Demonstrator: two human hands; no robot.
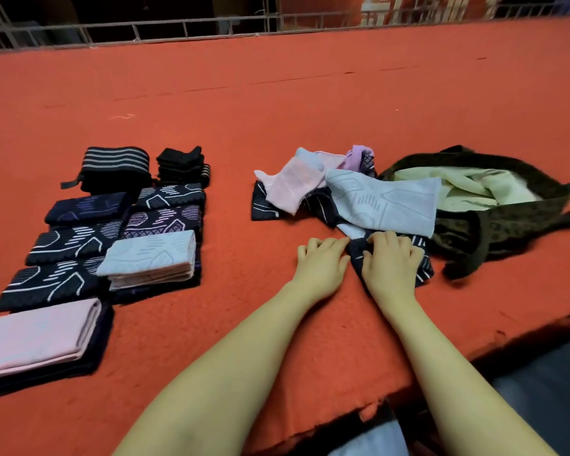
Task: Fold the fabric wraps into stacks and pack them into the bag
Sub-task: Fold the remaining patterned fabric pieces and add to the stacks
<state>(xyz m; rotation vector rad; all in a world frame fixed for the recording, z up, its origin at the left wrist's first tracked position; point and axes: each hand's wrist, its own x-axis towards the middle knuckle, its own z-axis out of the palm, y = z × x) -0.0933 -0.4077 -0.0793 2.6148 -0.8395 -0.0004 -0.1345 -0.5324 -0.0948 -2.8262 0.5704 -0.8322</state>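
Wraps (pixel 343 195) lie heaped between folded stacks (pixel 112 232) and bag (pixel 494 205).

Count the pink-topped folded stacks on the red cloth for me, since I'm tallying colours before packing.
1. The pink-topped folded stack lies nearest the camera at the far left. A loose pink wrap lies unfolded in the pile right of centre. More may hide beneath others.

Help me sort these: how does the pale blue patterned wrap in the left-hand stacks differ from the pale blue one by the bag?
The left pale blue patterned wrap is folded into a neat rectangle atop a stack; the pale blue wrap beside the dark bag lies unfolded, draped over a loose pile. The folded one looks smaller. Both share the raised line pattern.
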